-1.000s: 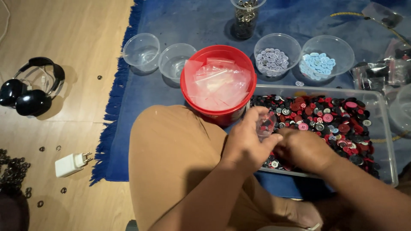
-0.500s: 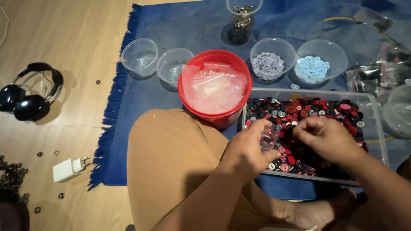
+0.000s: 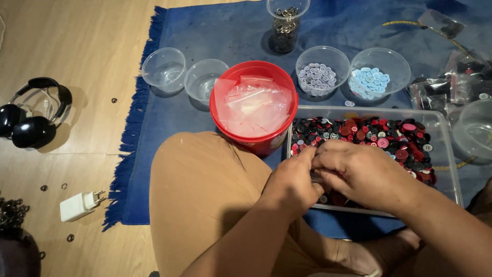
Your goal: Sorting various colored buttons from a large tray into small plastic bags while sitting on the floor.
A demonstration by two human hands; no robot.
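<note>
My left hand (image 3: pixel 293 183) and my right hand (image 3: pixel 365 173) meet fingertip to fingertip over the near left corner of a clear plastic tray (image 3: pixel 447 160). The tray is full of red, black and white buttons (image 3: pixel 389 134). Both hands pinch a small clear bag, almost wholly hidden between the fingers. A red bucket (image 3: pixel 241 141) holding small clear bags stands just left of the tray. My knee in tan trousers (image 3: pixel 205 195) lies under my left forearm.
Behind the tray on the blue rug (image 3: pixel 215 36) stand a bowl of greyish buttons (image 3: pixel 322 77), a bowl of light blue buttons (image 3: pixel 370 82), two empty bowls (image 3: pixel 163 69) (image 3: pixel 205 79) and a jar of metal rings (image 3: pixel 286 25). Black headphones (image 3: pixel 31 123) and a white plug (image 3: pixel 79 205) lie on the wooden floor.
My hands have dropped lower and closed together over the tray's near left corner. The small clear bag, plainly visible in my left hand before, is now covered by fingers.
</note>
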